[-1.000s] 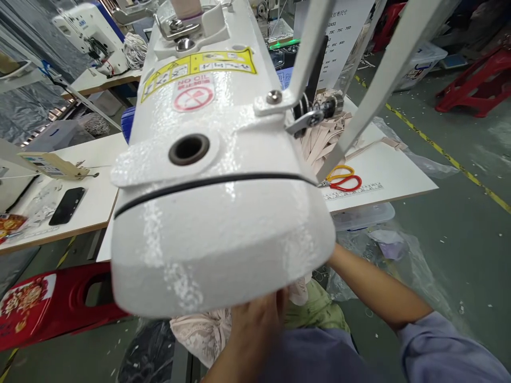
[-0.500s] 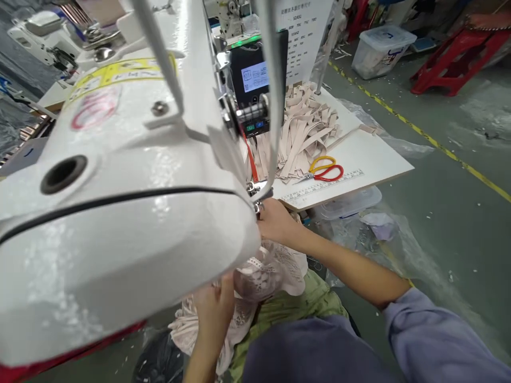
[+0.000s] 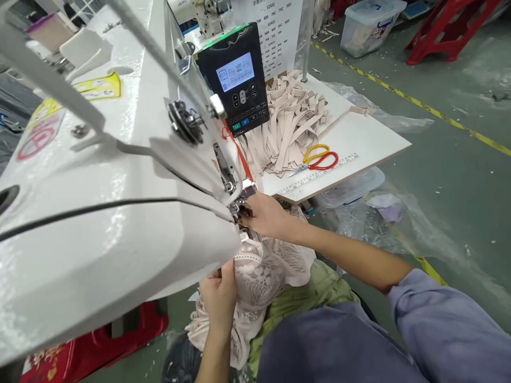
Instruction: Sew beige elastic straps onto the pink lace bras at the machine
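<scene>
Both hands are on the lace garment point(image 3: 261, 274) at lower centre, left hand point(image 3: 219, 295) gripping it, right hand point(image 3: 266, 214) pinching at the presser foot point(image 3: 241, 205); stitching looks barely begun.

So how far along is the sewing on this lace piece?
Done: cut beige strips lie piled on the table beside scissors. In hand: the right hand is at the presser foot while the left hand grips the lace garment. Left: most of it hangs unfed in the lap.
</scene>
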Motion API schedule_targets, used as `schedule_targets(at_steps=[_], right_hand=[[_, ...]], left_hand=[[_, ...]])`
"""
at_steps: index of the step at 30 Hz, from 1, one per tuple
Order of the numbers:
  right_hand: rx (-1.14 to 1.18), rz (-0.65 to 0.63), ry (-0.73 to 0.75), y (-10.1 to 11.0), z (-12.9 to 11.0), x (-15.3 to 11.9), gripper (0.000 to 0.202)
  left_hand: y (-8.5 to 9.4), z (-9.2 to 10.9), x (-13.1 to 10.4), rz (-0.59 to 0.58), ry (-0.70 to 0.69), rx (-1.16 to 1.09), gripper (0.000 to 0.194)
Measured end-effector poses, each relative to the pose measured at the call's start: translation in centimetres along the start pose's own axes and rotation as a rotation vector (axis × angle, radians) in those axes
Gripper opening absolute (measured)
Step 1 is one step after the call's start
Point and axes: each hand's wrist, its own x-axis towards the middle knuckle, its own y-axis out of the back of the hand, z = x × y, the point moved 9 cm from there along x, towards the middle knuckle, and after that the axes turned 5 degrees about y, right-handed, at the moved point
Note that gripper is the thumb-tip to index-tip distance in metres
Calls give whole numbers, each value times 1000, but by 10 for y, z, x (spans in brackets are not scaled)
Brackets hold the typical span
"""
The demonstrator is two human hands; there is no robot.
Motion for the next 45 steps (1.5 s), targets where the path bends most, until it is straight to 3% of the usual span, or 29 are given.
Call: schedule_targets(at_steps=[5, 12, 19, 24, 26, 29, 33, 36, 38, 41, 43, 45], right_hand=[[-5, -12, -12, 1, 0, 0, 17], [2, -33, -7, 6, -3, 1, 12], [78, -13, 13, 7, -2, 0, 14], [143, -5, -40, 7, 0, 0, 14], [192, -8, -56, 9, -1, -1, 11], [271, -5, -94, 18, -3, -10, 11], [383, -186, -139, 23, -12, -29, 15], [440, -314, -149, 31, -23, -45, 16], [437, -323, -165, 40, -25, -54, 18], [487, -292, -236, 44, -17, -69, 22], [621, -254, -385, 34, 1, -84, 23], [807, -81, -641, 26, 34, -105, 25]], left_hand=[[-3, 12, -3, 22, -24, 36, 30], [-11, 26, -7, -33, -106, 102, 27], [-13, 30, -6, -30, -190, 203, 34], [-11, 30, -1, -86, -157, 291, 38], [-13, 28, -2, -205, -87, 303, 42], [-32, 4, -27, -570, 171, 148, 51], [-83, -30, -102, -1038, 554, -288, 70], [-123, -31, -152, -1316, 590, -516, 76], [-140, -27, -170, -1392, 538, -600, 80], [-154, -23, -173, -1366, 362, -554, 80], [-157, -27, -163, -1301, 241, -412, 75], [-157, -39, -149, -1250, 188, -274, 65]])
